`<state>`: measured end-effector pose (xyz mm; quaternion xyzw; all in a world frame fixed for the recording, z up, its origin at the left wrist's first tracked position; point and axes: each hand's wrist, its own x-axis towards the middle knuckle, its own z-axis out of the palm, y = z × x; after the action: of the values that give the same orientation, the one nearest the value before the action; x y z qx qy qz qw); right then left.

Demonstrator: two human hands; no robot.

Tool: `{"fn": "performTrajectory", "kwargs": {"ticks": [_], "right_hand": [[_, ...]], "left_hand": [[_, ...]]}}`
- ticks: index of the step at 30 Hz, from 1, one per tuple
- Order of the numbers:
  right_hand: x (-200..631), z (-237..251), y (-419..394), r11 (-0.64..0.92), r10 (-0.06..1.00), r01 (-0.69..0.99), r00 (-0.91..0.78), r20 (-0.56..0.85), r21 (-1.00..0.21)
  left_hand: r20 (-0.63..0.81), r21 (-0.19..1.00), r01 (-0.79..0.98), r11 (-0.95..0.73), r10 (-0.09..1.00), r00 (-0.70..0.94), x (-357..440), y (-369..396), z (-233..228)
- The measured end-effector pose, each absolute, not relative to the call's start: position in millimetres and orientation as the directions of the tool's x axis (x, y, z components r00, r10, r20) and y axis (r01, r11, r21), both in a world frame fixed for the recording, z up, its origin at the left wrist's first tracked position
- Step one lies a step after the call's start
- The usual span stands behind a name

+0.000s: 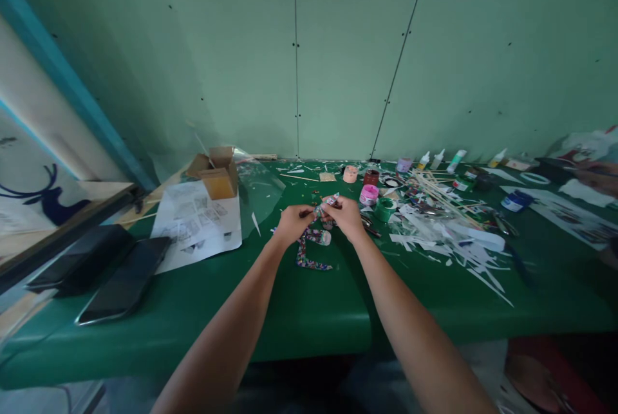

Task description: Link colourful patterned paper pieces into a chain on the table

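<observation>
Both my hands meet over the middle of the green table (309, 311). My left hand (292, 222) and my right hand (346, 216) pinch a small piece of multicoloured patterned paper (326, 203) between their fingertips, held just above the tabletop. Directly below it lies a patterned, L-shaped strip (309, 253) of the same speckled material, flat on the table. What the held piece is exactly is too small to tell.
Paper scraps and thin wooden sticks (444, 201) litter the right side, with small paint pots (369, 194), a green tape roll (385, 208) and glue bottles (456, 159). A printed sheet (197, 224) and open cardboard box (218, 176) lie left, beside two dark phones (123, 279).
</observation>
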<state>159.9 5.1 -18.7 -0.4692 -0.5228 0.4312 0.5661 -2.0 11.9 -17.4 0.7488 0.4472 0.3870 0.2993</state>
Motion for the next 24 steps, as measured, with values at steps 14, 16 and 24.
{"fn": "performTrajectory", "kwargs": {"ticks": [14,16,24], "right_hand": [[157,-11,-1,0.249,0.964,0.117,0.071,0.258,-0.962],[156,-9,-3,0.244,0.965,0.124,0.072,0.254,-0.962],[156,-7,-5,0.232,0.969,0.160,0.049,0.242,-0.959]], "left_hand": [[0.299,0.813,0.415,-0.408,0.904,0.305,-3,11,-16],[0.285,0.812,0.431,-0.394,0.911,0.298,-3,12,-16],[0.294,0.782,0.473,-0.406,0.909,0.295,-3,11,-15]]}}
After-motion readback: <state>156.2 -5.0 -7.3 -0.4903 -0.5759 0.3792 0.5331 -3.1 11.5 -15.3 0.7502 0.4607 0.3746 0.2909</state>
